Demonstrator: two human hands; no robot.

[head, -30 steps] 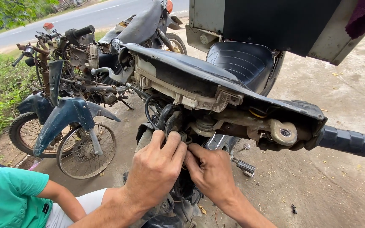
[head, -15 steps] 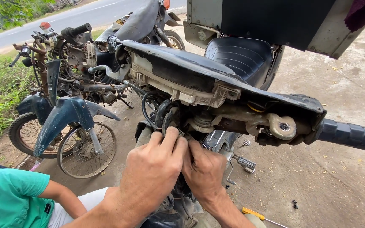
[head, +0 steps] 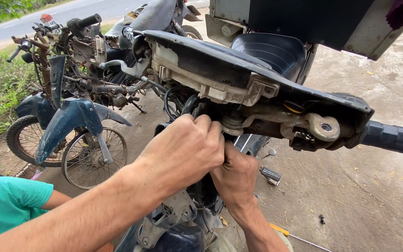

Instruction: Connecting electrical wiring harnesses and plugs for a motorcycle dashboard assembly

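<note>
A stripped motorcycle handlebar head point(head: 239, 88) with its cover off fills the middle, showing a grey bracket, a threaded mount point(head: 325, 127) and the right rubber grip point(head: 397, 137). My left hand point(head: 183, 149) reaches up under it, with the fingers curled around black cables point(head: 187, 105) by the steering stem. My right hand point(head: 236, 175) is pressed against the left just below the head. Its fingers are curled and partly hidden behind the left hand, so what they hold cannot be told. The black seat point(head: 271, 51) lies behind.
Two stripped motorcycles point(head: 80, 79) with a blue front fender point(head: 68, 119) and spoked wheels stand at the left by grass. Another person's teal sleeve point(head: 5, 207) is at the lower left. A yellow-handled screwdriver point(head: 281, 230) and a foot peg point(head: 270, 175) are low on the concrete.
Both hands have drawn closer together and risen tight under the handlebar head. The left hand now covers the right hand's fingers. The view has moved in closer.
</note>
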